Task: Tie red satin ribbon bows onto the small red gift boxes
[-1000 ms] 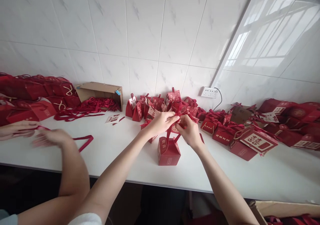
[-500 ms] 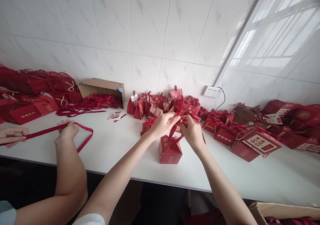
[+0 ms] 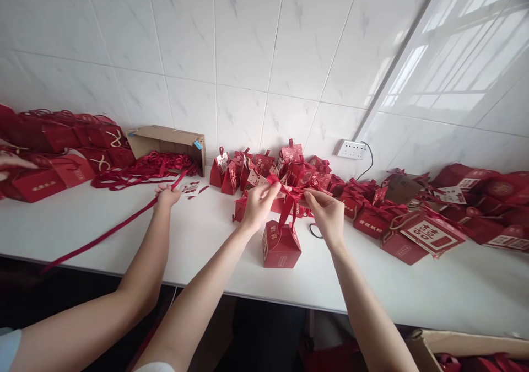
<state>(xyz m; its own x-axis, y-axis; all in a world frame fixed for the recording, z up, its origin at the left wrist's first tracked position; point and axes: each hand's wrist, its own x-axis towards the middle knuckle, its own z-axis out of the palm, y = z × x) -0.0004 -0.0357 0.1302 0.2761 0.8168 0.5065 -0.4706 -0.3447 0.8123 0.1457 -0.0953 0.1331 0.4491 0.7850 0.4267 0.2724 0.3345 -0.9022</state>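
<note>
The left hand (image 3: 259, 206) and right hand (image 3: 328, 215) each pinch the red ribbon (image 3: 285, 211) in closed fingers; it hangs down to a red box (image 3: 282, 248), upright on the white surface (image 3: 231, 267); small decorated boxes (image 3: 230, 180) crowd behind.

On this side of the tabletop (image 3: 425, 292)'s near edge, a plain white sleeve (image 3: 156, 367) with a curved hem shows on the left arm (image 3: 198, 289), slender and bare beyond it, while the right arm (image 3: 363, 300) shows slender and bare throughout.
</note>
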